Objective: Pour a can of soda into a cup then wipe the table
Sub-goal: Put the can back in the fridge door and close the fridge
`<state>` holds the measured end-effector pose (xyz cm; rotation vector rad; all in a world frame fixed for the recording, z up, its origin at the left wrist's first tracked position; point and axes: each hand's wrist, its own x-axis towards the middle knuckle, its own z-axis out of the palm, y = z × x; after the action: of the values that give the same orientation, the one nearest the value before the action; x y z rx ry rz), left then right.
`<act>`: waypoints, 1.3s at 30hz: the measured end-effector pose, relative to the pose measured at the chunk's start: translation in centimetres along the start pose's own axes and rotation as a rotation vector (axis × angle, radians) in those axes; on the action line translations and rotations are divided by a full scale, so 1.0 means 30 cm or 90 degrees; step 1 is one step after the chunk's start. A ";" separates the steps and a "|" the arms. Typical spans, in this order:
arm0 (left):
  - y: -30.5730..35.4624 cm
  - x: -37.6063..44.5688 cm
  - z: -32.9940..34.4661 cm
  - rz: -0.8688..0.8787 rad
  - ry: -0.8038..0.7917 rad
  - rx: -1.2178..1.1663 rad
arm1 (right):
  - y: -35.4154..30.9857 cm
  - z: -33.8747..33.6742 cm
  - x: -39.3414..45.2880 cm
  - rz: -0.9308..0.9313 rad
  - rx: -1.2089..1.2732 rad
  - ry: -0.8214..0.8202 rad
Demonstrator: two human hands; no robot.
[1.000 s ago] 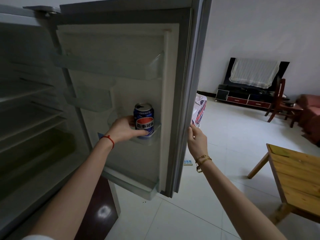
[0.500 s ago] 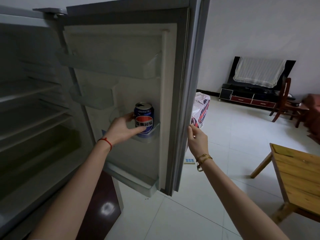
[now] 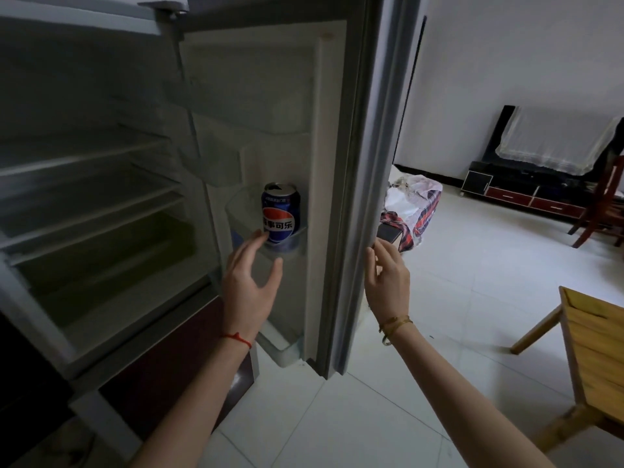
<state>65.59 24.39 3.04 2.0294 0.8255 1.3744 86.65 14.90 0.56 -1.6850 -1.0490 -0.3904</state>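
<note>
The blue soda can [image 3: 281, 216] stands in the fridge door shelf [image 3: 236, 211]. The left hand [image 3: 251, 276] is open just below it. The right hand [image 3: 388, 276] pinches the door edge [image 3: 378, 163].

A blue soda can [image 3: 281, 213] stands upright in the fridge door [image 3: 341, 163] shelf; the left hand [image 3: 250, 282] hangs spread just below it, while the right hand [image 3: 388, 278] pinches the door's edge.
</note>
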 end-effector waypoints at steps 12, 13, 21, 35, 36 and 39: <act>-0.093 -0.114 -0.274 -0.074 0.010 -0.030 | -0.259 0.145 -0.247 -0.180 -0.009 -0.055; -0.112 -0.118 -0.307 -0.082 0.009 -0.026 | -0.284 0.164 -0.261 -0.186 -0.007 -0.068; -0.177 -0.160 -0.576 -0.092 -0.023 -0.031 | -0.545 0.352 -0.376 -0.271 0.015 -0.115; -0.422 -0.138 -0.923 -0.148 -0.017 0.039 | -0.954 0.771 -0.462 -0.333 0.034 -0.246; -0.447 -0.127 -0.943 -0.152 -0.010 0.044 | -0.981 0.798 -0.457 -0.338 0.038 -0.257; -0.501 -0.095 -0.983 -0.162 0.007 0.052 | -1.046 0.874 -0.432 -0.354 0.045 -0.282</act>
<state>34.31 35.15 0.04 1.9001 1.1186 1.2267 48.30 34.11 0.47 -1.4258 -1.8499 -0.3303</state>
